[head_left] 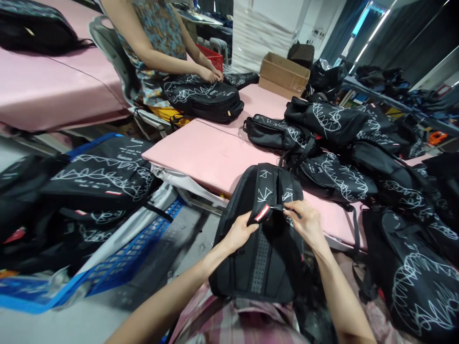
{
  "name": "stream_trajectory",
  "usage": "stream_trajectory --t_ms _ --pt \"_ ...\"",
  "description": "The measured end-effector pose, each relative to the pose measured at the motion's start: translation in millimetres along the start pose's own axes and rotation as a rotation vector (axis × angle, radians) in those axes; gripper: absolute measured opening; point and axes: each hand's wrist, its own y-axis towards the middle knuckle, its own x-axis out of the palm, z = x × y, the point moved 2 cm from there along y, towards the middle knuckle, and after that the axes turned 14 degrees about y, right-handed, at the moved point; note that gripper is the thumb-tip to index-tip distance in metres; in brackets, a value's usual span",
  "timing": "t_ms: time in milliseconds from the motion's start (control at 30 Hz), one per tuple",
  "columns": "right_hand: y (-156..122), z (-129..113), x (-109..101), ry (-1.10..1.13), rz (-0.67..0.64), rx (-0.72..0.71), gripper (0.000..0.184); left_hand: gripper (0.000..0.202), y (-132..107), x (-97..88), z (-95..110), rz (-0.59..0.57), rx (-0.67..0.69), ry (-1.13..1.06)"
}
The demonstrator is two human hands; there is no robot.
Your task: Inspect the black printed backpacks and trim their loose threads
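A black backpack (pixel 238 267) leans upright between my lap and the edge of the pink table, its padded back panel and straps facing me. My left hand (pixel 241 233) is closed on one shoulder strap (pixel 264 191), which has white scribbled lines and a red-and-white label (pixel 262 213). Close beside that label, my right hand (pixel 303 217) pinches a small dark item with a shiny tip, too small to name. The second shoulder strap (pixel 287 184) lies behind the fingers of that hand.
Several black backpacks (pixel 337 172) with white line drawings are heaped on the pink table (pixel 201 148) to the right. More fill a blue crate (pixel 132 267) at left. Across the table, a seated person's hands (pixel 211 75) rest on another backpack (pixel 204 100). A cardboard box (pixel 283 74) stands behind.
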Motion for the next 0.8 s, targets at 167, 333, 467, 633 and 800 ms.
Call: stream_trajectory --t_ms 167,333,467,633,800 --pt "-3.0 -1.3 -0.9 -0.066 -0.013 -0.078 0.017 0.038 0.1 0.1 0.6 -0.005 -0.003 0.069" --pt "-2.8 -6.9 -2.6 -0.155 -0.023 -0.127 0.015 0.040 0.6 -0.7 4.3 -0.051 0.016 0.137" --pt "-6.4 -10.7 -0.2 -0.241 -0.062 -0.133 0.016 0.041 -0.8 -1.4 1.9 -0.053 0.015 0.150" --pt "-17.2 -4.9 0.5 -0.257 -0.071 -0.072 0.017 0.040 -4.2 -0.2 -9.0 -0.049 -0.035 0.079" --pt "-17.3 -3.5 2.7 -0.202 -0.039 -0.060 0.016 0.041 -5.0 2.5 -11.5 -0.052 -0.058 0.052"
